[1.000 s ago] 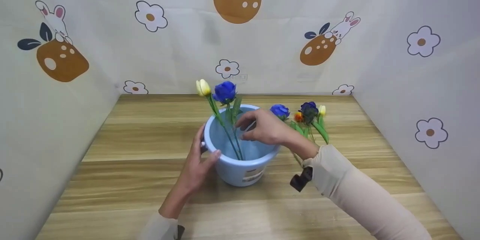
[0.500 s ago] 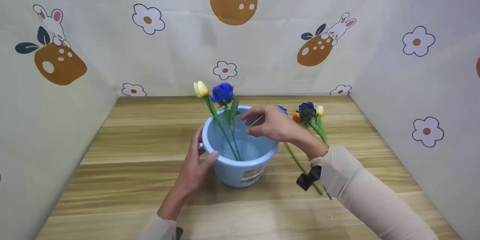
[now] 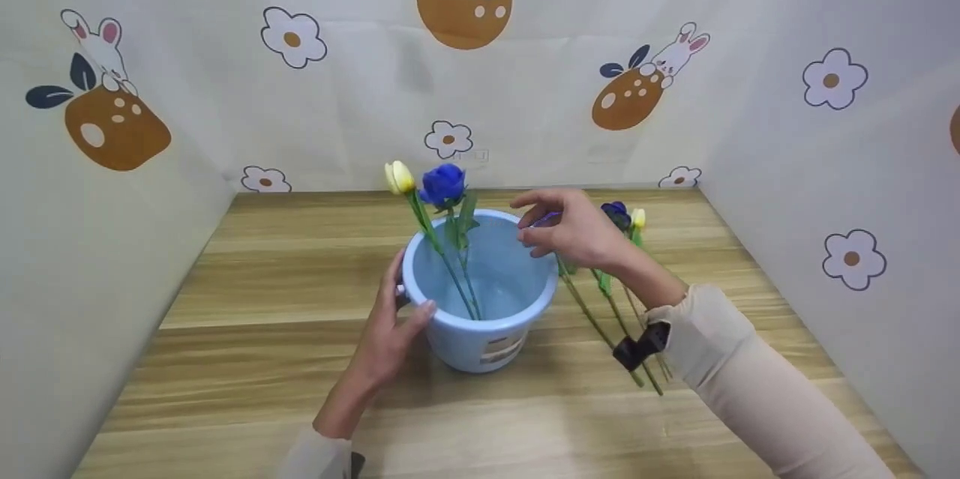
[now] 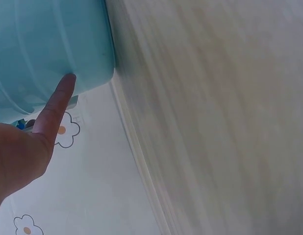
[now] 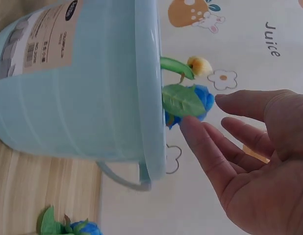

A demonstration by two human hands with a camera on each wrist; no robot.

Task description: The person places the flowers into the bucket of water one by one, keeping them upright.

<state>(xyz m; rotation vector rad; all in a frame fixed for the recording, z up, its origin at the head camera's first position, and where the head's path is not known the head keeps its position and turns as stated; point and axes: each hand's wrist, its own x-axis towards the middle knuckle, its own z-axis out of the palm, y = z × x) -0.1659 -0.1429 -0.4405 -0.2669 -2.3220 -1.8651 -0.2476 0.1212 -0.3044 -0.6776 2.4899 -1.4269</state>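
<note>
A light blue bucket (image 3: 450, 348) stands upright on the wooden table. Inside it lean a pale yellow tulip (image 3: 400, 178) and a blue rose (image 3: 444, 184), their stems together at the bottom. My left hand (image 3: 384, 340) holds the bucket's left side, thumb at the rim; in the left wrist view one straight digit lies against the outer wall (image 4: 38, 54). Beyond the bucket's right rim hovers my right hand (image 3: 577, 232), fingers loosely bent and apart, holding nothing. In the right wrist view its fingertips overlap the blue rose (image 5: 205, 100) and its green leaf (image 5: 183, 100).
Right of the bucket lie several loose flowers, among them a dark blue rose (image 3: 615, 212) and another pale tulip (image 3: 638, 218), partly behind my right arm. Their stems (image 3: 589, 312) point toward me. A printed curtain (image 3: 360, 89) encloses the table at the back and sides.
My right hand has drawn back from the flower stems over the bucket, rightward past its rim toward the loose flowers. The left hand stays at the bucket; the tulip and rose keep leaning inside.
</note>
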